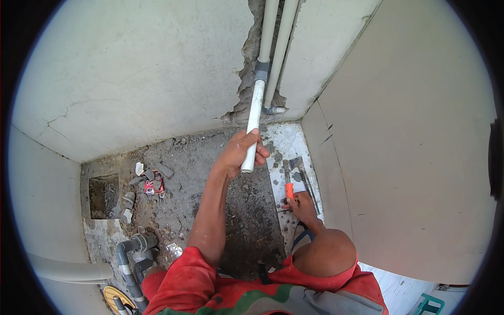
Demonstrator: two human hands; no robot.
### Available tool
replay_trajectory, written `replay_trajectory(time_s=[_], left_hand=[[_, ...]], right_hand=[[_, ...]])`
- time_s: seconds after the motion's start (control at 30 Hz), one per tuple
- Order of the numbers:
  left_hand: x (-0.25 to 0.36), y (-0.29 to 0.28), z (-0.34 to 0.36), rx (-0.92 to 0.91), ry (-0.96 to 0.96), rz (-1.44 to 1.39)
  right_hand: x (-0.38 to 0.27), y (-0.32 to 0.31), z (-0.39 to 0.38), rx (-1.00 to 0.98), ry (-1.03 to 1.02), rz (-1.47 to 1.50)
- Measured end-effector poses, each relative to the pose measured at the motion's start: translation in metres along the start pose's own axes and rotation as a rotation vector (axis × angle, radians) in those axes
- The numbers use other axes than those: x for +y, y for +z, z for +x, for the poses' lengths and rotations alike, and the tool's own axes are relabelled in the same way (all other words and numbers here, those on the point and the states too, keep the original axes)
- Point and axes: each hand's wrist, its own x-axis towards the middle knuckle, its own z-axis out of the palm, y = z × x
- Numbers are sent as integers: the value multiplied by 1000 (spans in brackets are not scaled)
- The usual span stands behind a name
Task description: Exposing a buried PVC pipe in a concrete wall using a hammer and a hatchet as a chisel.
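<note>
My left hand [239,153] is wrapped round the lower part of a white plastic pipe [255,105]. The pipe's upper end sits in a grey coupling [261,70] below a fixed pipe [268,29] in the broken-out wall channel. Low on the right, my right hand [304,206] has its fingers closed at the end of an orange-handled tool [289,190] with a metal shaft; the fingers are partly hidden. A dark long-handled tool [305,176] lies just right of it on the pale floor strip.
A second pipe [281,52] runs down the channel to a grey elbow [273,110]. Left on the rough floor [199,173] are a square pit [103,196], rubble [127,200] and a red piece of litter [154,185]. Grey drain pipes [126,257] stand beside my leg; a panel [409,142] rises at right.
</note>
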Motion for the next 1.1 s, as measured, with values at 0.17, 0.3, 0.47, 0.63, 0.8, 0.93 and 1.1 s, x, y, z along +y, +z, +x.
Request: replay_trajectory(time_s=[0.17,0.3,0.47,0.63,0.8,0.93,1.1], left_hand=[[-15,49,10,227,76,-197],[-13,52,6,197,51,-322],[-14,73,15,258,59,-379],[-17,91,32,274,131,-310],[-26,115,49,343,198,-321],[-36,128,64,417,265,-282],[-36,103,49,385,243,-253]], right_hand=[[-4,-3,-1,-136,154,266],[-6,1,-5,-105,160,393],[-1,2,-7,-124,140,157],[-1,-6,-6,-133,153,103],[16,-3,-7,-123,87,73],[11,-2,-4,-149,117,105],[-15,-10,-6,-181,159,128]])
